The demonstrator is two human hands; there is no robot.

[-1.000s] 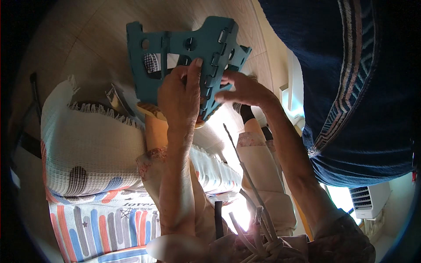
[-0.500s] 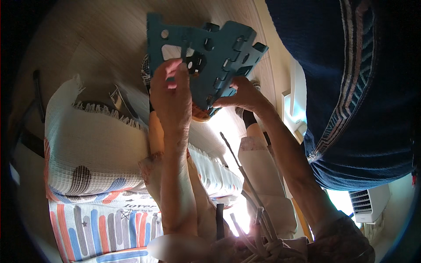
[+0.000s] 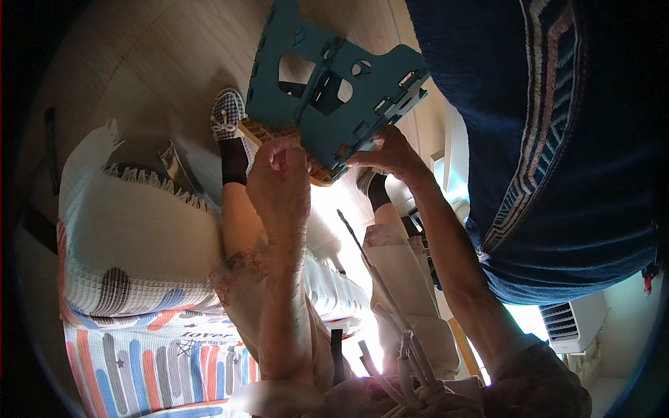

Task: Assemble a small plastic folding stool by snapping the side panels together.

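Observation:
A dark teal plastic folding stool [image 3: 327,139] with cut-out holes and hinge joints is held up in front of me, its panels partly unfolded. Along its near edge a brown, grid-patterned surface [image 3: 317,171] shows. My left hand [image 3: 279,181] has its fingers curled at that brown edge; the fingertips are partly hidden. At the stool's near right corner, my right hand [image 3: 391,155] grips the hinged edge, thumb toward me and the other fingers mostly out of sight.
A striped, fringed cover [image 3: 146,237] drapes the seat on the left. Dark blue cloth with a patterned band [image 3: 543,125] hangs close on the right. Below the stool are my legs and a checked shoe [image 3: 227,115] on the wood floor [image 3: 153,63]. A white vented unit [image 3: 575,324] stands at lower right.
The stool has tilted and risen, with its panels turned to show more of their flat faces. My left hand has moved down from the cut-out to the brown edge; my right hand keeps its corner.

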